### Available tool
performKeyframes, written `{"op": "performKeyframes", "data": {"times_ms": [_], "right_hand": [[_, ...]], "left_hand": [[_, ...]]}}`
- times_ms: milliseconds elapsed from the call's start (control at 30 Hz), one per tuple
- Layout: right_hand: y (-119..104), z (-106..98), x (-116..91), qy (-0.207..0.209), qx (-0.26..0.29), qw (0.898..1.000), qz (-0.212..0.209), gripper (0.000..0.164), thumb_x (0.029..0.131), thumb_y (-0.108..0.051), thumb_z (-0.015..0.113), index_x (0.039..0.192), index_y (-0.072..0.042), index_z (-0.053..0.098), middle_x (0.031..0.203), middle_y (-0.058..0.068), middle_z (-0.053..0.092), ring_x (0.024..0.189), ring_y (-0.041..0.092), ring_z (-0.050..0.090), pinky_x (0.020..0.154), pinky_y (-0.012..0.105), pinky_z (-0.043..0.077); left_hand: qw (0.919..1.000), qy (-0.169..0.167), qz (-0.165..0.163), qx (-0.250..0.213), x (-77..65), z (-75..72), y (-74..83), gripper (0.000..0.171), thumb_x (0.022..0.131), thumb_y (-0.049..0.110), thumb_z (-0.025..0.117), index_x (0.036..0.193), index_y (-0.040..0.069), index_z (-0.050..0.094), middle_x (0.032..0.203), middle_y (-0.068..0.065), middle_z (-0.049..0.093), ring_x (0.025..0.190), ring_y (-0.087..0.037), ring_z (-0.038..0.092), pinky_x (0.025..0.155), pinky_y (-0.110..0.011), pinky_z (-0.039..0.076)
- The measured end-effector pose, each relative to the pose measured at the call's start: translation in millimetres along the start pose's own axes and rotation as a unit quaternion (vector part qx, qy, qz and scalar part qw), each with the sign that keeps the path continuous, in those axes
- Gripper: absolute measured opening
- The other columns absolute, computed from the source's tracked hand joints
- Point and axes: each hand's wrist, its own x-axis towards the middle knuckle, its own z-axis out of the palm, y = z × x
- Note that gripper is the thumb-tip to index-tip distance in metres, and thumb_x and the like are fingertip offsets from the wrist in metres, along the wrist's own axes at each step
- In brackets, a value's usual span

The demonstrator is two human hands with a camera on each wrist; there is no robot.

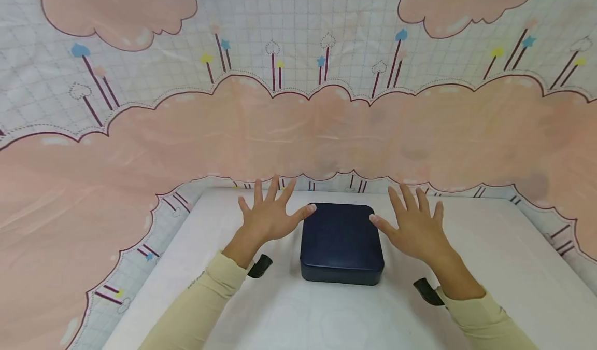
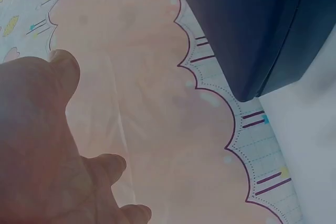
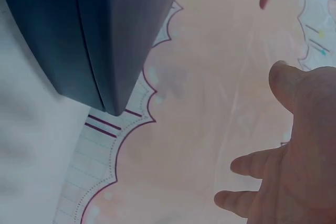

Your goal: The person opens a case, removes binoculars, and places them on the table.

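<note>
— What is seen from the head?
— A smooth, dark-blue, rounded-square box (image 1: 342, 241) is set on a white tabletop (image 1: 345, 316) between left hand (image 1: 268, 219) and right hand (image 1: 417, 233), fingers spread wide, nothing held.
— Left wrist?
— A gap is shown beside the box.
— Right wrist?
— Likewise.

Left hand (image 1: 269, 220) and right hand (image 1: 415, 232), fingers (image 1: 287, 191) spread, flank a navy box (image 1: 340, 241) on a white table (image 1: 331, 316).

Whether this is a home or a studio is unclear. Cloud-printed cloth (image 1: 298, 132) surrounds a white table (image 1: 336, 319) left, right and far.
</note>
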Motion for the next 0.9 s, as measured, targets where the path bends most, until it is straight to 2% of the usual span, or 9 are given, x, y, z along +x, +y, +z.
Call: {"op": "performKeyframes", "data": {"times_ms": [200,900], "right_hand": [[4,7,-2,-0.002,-0.001,1.000,0.002,0.099,0.098,-0.075,0.045,0.168,-0.011,0.015,0.176,0.022,0.003,0.158,0.056,-0.002,0.115,0.085,-0.010],[2,20,-5,0.002,-0.017,1.000,0.000,0.095,0.099,-0.070,0.049,0.166,-0.008,0.024,0.173,0.025,0.012,0.156,0.057,0.006,0.115,0.086,-0.004]], "left_hand": [[1.0000,-0.009,0.002,-0.003,-2.5,6.7,-2.6,0.092,0.093,0.086,0.038,0.167,0.041,0.009,0.177,-0.002,-0.011,0.161,-0.042,-0.018,0.119,-0.083,-0.006],[1.0000,-0.001,-0.001,-0.003,-4.6,26.2,-11.2,0.091,0.093,0.085,0.040,0.167,0.039,0.014,0.178,-0.004,-0.005,0.162,-0.044,-0.011,0.121,-0.080,-0.006]]}}
